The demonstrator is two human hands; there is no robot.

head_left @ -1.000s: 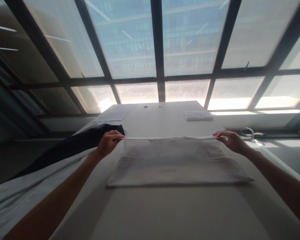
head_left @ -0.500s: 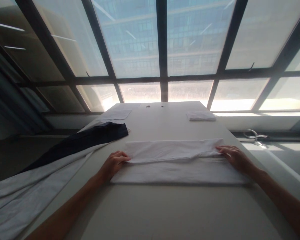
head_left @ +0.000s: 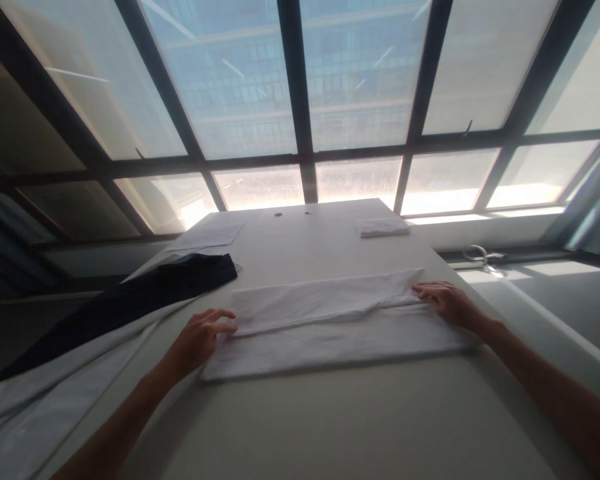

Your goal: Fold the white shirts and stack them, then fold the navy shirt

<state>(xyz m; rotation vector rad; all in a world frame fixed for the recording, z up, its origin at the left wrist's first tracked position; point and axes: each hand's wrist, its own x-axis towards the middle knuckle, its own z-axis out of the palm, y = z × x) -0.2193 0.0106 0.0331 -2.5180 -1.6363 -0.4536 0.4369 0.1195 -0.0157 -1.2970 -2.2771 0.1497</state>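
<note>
A long white folded cloth [head_left: 325, 333] lies across the white table in front of me, with its far part doubled over toward me in a band. My left hand [head_left: 203, 337] is at the cloth's left end, thumb and forefinger apart, the fingertips just at the edge of the fold. At the right end, my right hand [head_left: 447, 303] has its fingers together on the far corner of the fold. The thumb of that hand is mostly hidden.
On the left, a dark navy cloth [head_left: 180, 283] and long white fabric [head_left: 80, 380] hang over the table [head_left: 300, 427] edge. Farther back are a flat white cloth [head_left: 213, 235] and a small folded white cloth [head_left: 383, 227]. Tall windows [head_left: 357, 80] stand beyond.
My left fingers have parted and let go of the fold's left edge. My right hand stays at the right end. The view has turned slightly, so everything sits farther left and tilted.
</note>
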